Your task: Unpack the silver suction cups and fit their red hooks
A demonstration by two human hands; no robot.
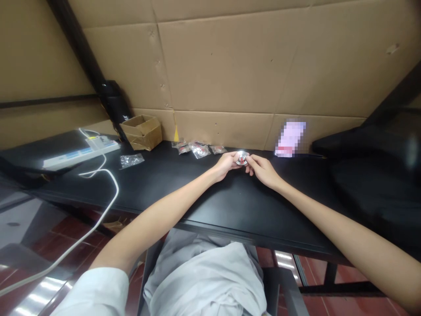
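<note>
Both my arms reach forward over a black table (230, 206). My left hand (226, 164) and my right hand (262, 169) meet near the table's back edge. Together they pinch a small clear plastic packet (242, 158) with something silvery and red inside. Fingers of both hands are curled closed on it. Just left of my hands, several similar small packets (197, 149) lie along the back edge.
A small open cardboard box (142, 131) stands at the back left, with a clear bag (130, 160) in front of it. A white power strip (79, 151) and its cable (108, 197) lie at the left. A black bag (371, 171) fills the right. Cardboard sheets line the wall.
</note>
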